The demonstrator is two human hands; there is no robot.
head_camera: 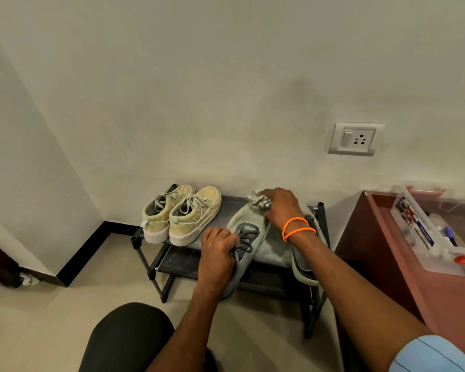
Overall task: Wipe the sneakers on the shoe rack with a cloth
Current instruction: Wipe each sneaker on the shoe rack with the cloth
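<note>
Grey sneaker (pixel 246 229): tilted, toe toward the wall, heel overhanging the rack (pixel 321 210) front. Cloth (pixel 257 200): pale, crumpled, lies against its toe. Second grey sneaker (pixel 302 264): rack's right end, partly hidden. Beige pair (pixel 181 214): upright, side by side, left end of the top shelf.

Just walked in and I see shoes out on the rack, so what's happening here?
A person is cleaning sneakers on the shoe rack. The left hand grips the grey sneaker around its laces to steady it, while the right hand holds a crumpled cloth against the toe. A second grey sneaker lies on the rack under the right forearm. A beige pair sits untouched at the rack's left end.
</note>
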